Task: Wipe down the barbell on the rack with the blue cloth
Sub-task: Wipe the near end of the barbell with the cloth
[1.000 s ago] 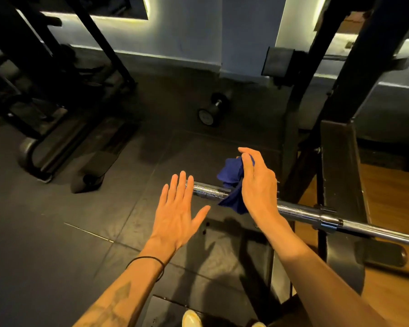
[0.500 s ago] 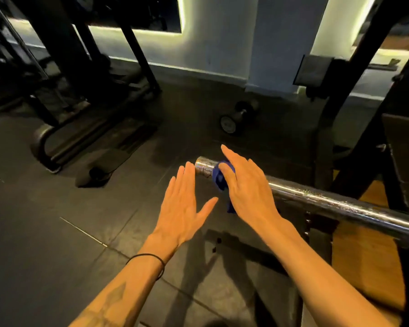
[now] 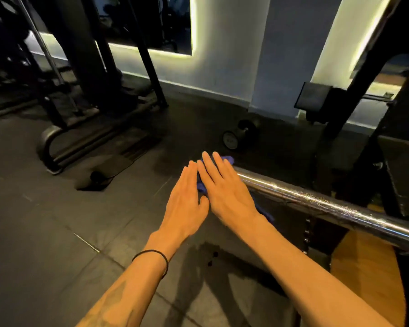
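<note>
1. Landmark: the barbell (image 3: 316, 204), a chrome bar running from lower right up toward centre frame, its free end sitting under the hands. Everything below is being placed against it.
2. Far left of the barbell: a dark machine frame (image 3: 85, 142) is standing on the black rubber floor (image 3: 45, 232), well apart from the work.
3. Just left of the barbell's end: the left hand (image 3: 184, 204) is lying flat, fingers straight and together, holding nothing that I can see. It is sitting right beside the right hand, probably capping or steadying the bar's tip so the cloth does not slide off the end; actual contact with the metal is hidden.
4. On the barbell's end: the right hand (image 3: 227, 192) is pressing down with straight, spread fingers over the blue cloth (image 3: 202, 187), which is showing beyond the fingertips, between the two hands and below the wrist. The cloth is draping over the bar under the palm, likely so the flat pressure rubs the sleeve clean.
5. Beyond the barbell's end: a small dumbbell (image 3: 234, 138) is lying on the floor near the wall.
6. Right of the hands: the barbell is passing into the dark rack upright (image 3: 401, 185); its support point is too dim to make out.
7. Judgement: the end section is being wiped; the long shaft toward the rack looks yet to be covered.
</note>
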Tool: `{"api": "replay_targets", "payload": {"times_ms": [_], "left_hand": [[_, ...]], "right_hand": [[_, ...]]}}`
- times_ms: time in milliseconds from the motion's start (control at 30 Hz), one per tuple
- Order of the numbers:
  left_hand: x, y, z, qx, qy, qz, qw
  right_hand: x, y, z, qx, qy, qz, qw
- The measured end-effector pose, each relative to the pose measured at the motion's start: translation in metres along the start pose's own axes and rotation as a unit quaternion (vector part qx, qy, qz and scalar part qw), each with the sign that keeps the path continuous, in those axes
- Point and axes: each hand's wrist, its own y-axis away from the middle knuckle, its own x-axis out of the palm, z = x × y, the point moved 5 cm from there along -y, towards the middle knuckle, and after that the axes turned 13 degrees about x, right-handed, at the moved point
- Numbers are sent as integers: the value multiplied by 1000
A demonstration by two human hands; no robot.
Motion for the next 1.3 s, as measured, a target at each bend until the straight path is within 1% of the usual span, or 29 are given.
{"api": "replay_targets", "payload": {"times_ms": [67, 133, 200, 233, 300, 367, 433, 467, 533, 600, 633, 700, 767, 800, 867, 933, 1000, 1067, 1133, 1200, 1267, 1300], "left_hand": [[1, 4, 2, -10, -10, 7, 1000], [2, 7, 7, -24, -14, 27, 999], [4, 7, 9, -29, -20, 45, 998], [6, 8, 9, -37, -17, 52, 998], [10, 10, 6, -57, 3, 55, 997], [12, 13, 3, -72, 27, 48, 996], [11, 20, 3, -78, 36, 33, 996], [11, 23, 3, -87, 32, 35, 995], [9, 29, 5, -108, 18, 52, 993], [4, 27, 6, -114, 15, 54, 992], [2, 22, 5, -112, 17, 47, 992], [-3, 14, 0, -103, 23, 30, 994], [-4, 10, -6, -102, 42, 14, 994], [-5, 10, -8, -107, 58, 4, 993], [-5, 14, -8, -122, 94, -23, 988], [-6, 17, -4, -135, 109, -47, 984], [-8, 16, 4, -146, 114, -64, 981], [-8, 12, 10, -159, 133, -82, 975], [-4, 6, 10, -165, 161, -94, 968], [2, -2, 5, -160, 195, -98, 963], [7, -9, 1, -161, 242, -112, 950], [8, -10, -1, -168, 264, -127, 941]], "right_hand": [[-1, -5, -7, -5, 8, -12, 1000], [-3, -3, -25, 12, -6, -21, 1000], [-4, 4, -43, 48, -18, -26, 998], [-5, 7, -45, 73, -27, -14, 997], [-8, 11, -33, 116, -55, -12, 992], [-7, 10, -7, 85, -57, -16, 995], [-3, 12, 14, 2, -22, -25, 999], [-1, 14, 12, -22, -11, -26, 999], [1, 19, -7, -37, 10, -25, 999], [0, 29, -30, -25, 3, -3, 1000], [-3, 33, -40, -1, -7, 14, 1000], [-9, 39, -50, 71, -30, 12, 997], [-12, 32, -40, 125, -29, 19, 992], [-16, 25, -30, 143, -37, 10, 989], [-20, 7, -10, 139, -42, -7, 989], [-17, -6, 2, 77, -8, -20, 997], [-10, -10, -2, 7, 8, -36, 999], [-4, -4, -20, -24, 3, -25, 999], [-3, 9, -40, 4, -9, -14, 1000], [-9, 26, -51, 75, -16, 1, 997], [-12, 32, -44, 117, -28, 21, 992], [-14, 30, -35, 121, -33, 21, 992]]}}
